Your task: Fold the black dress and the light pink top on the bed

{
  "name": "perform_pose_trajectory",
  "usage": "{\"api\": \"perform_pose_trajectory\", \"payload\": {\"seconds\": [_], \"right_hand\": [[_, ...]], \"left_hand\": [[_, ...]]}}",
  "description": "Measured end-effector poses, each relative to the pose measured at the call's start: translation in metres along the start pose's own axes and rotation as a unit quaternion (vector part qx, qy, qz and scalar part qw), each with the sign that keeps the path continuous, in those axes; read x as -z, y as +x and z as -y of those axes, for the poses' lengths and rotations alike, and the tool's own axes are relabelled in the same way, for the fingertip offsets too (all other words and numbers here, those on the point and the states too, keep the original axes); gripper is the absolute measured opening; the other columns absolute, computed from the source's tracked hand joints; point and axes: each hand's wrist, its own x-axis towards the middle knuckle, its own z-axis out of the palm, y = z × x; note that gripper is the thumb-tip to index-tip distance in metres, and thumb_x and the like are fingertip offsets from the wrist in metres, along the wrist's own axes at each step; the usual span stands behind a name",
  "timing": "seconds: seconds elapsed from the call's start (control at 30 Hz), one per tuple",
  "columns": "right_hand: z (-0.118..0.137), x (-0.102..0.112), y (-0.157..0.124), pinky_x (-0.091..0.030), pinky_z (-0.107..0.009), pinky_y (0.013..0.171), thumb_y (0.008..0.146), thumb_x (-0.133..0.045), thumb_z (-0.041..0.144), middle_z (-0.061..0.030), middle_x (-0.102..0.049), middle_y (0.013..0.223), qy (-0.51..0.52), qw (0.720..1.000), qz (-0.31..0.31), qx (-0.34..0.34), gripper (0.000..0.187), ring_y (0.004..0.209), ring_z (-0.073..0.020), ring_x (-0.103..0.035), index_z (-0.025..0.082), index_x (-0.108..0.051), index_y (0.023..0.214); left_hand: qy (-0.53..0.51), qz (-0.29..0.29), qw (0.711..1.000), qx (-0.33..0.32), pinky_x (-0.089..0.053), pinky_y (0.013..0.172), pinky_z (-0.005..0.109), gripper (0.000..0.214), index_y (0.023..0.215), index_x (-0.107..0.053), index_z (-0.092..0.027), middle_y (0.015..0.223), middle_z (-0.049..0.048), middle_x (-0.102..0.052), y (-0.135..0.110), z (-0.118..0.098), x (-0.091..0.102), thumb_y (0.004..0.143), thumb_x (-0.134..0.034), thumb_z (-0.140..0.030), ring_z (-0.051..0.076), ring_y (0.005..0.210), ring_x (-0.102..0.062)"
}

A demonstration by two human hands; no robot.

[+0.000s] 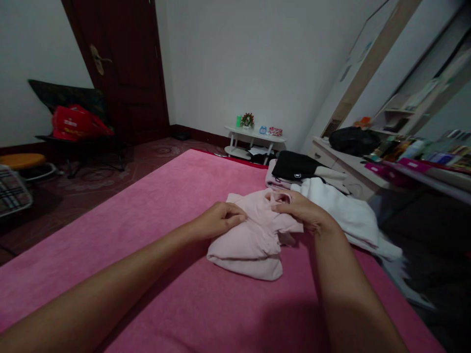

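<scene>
A pale pink garment, partly folded and creased, lies on the pink bed cover. At its left side my left hand presses on the cloth, thumb and fingers closed on a bit of it. My right hand grips the garment's upper right part, close to a small round opening in the fabric. The exact kind of garment is hard to tell in its bunched state.
Right of my right hand lie a white folded garment and a stack with a black garment on top. A white side table stands beyond the bed. A cluttered desk is at the right; a chair holds a red bag.
</scene>
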Motion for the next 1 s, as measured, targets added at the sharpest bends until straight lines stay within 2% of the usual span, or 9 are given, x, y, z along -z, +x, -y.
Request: {"api": "perform_pose_trajectory", "payload": {"seconds": [0.1,0.27,0.33,0.5,0.6,0.7,0.77,0.87,1.0], "right_hand": [[0.003,0.005,-0.006,-0.046,-0.025,0.066,0.066,-0.070,0.039,-0.0030,-0.067,0.081,-0.128,0.990,0.059,-0.007,0.031,0.074,-0.0164,-0.060,0.014,-0.069,0.084],[0.021,0.005,-0.007,-0.046,-0.029,0.070,0.069,-0.071,0.037,-0.0083,-0.069,0.092,-0.346,0.910,-0.227,0.013,0.035,0.078,-0.0198,-0.062,0.016,-0.069,0.097],[0.028,-0.006,-0.004,-0.046,-0.030,0.074,0.075,-0.065,0.034,-0.0085,-0.070,0.095,-0.357,0.892,-0.272,0.059,0.029,0.083,-0.0200,-0.063,0.017,-0.069,0.097],[0.011,-0.056,0.013,-0.048,-0.029,0.080,0.080,-0.058,0.027,-0.0081,-0.071,0.097,-0.281,0.946,-0.101,0.125,0.026,0.086,-0.0180,-0.065,0.015,-0.069,0.100],[-0.017,-0.075,0.026,-0.037,-0.036,0.102,0.081,-0.060,0.033,-0.0127,-0.058,0.129,-0.348,0.931,-0.053,0.099,0.047,0.119,-0.0232,-0.053,0.015,-0.059,0.124],[-0.044,-0.073,0.036,-0.015,-0.049,0.113,0.088,-0.047,0.051,-0.0111,-0.030,0.152,-0.447,0.892,-0.066,0.028,0.062,0.142,-0.0276,-0.021,0.022,-0.040,0.142],[-0.060,-0.064,0.041,-0.013,-0.056,0.111,0.093,-0.030,0.056,-0.0085,-0.023,0.155,-0.478,0.871,-0.105,-0.039,0.059,0.143,-0.0303,-0.016,0.029,-0.034,0.145],[-0.074,-0.044,0.043,-0.023,-0.053,0.107,0.097,-0.022,0.048,-0.0136,-0.036,0.148,-0.498,0.844,-0.183,-0.082,0.054,0.136,-0.0308,-0.032,0.025,-0.040,0.143],[-0.067,-0.016,0.035,-0.038,-0.034,0.096,0.090,-0.046,0.043,-0.0176,-0.059,0.123,-0.509,0.827,-0.227,-0.077,0.044,0.118,-0.0257,-0.052,0.013,-0.065,0.115]], "left_hand": [[0.017,0.011,1.000,-0.020,-0.048,0.081,0.028,0.026,0.090,-0.072,-0.012,0.094,0.0089,-0.071,-0.002,-0.007,0.005,0.087,-0.054,-0.030,0.019,0.087,-0.064],[0.028,0.003,0.998,-0.048,-0.050,0.077,0.027,0.019,0.084,-0.073,-0.013,0.088,0.0091,-0.071,-0.003,-0.010,-0.004,0.083,-0.058,-0.025,0.018,0.082,-0.065],[0.054,0.025,0.997,-0.057,-0.050,0.082,0.028,0.021,0.092,-0.073,-0.014,0.096,0.0094,-0.071,-0.007,-0.010,-0.014,0.083,-0.057,-0.023,0.018,0.088,-0.065],[0.211,0.080,0.967,-0.118,-0.038,0.104,0.037,0.039,0.120,-0.065,-0.022,0.132,0.0086,-0.057,-0.022,-0.012,-0.033,0.083,-0.060,-0.034,0.025,0.120,-0.053],[0.270,0.099,0.947,-0.143,-0.031,0.108,0.044,0.044,0.121,-0.064,-0.031,0.141,0.0022,-0.049,-0.031,-0.015,-0.036,0.079,-0.065,-0.044,0.030,0.130,-0.042],[0.301,0.110,0.938,-0.130,-0.026,0.107,0.055,0.048,0.121,-0.061,-0.040,0.148,-0.0025,-0.040,-0.037,-0.016,-0.037,0.075,-0.067,-0.053,0.036,0.135,-0.033],[0.306,0.118,0.937,-0.120,-0.025,0.105,0.059,0.047,0.120,-0.060,-0.042,0.148,-0.0034,-0.039,-0.040,-0.015,-0.037,0.076,-0.064,-0.057,0.037,0.135,-0.032],[0.295,0.125,0.939,-0.127,-0.025,0.105,0.057,0.041,0.117,-0.062,-0.041,0.145,-0.0058,-0.044,-0.043,-0.014,-0.038,0.079,-0.061,-0.057,0.035,0.135,-0.033],[0.261,0.109,0.948,-0.146,-0.027,0.106,0.048,0.034,0.110,-0.067,-0.037,0.137,-0.0073,-0.053,-0.043,-0.014,-0.038,0.079,-0.063,-0.052,0.029,0.132,-0.039]]}}
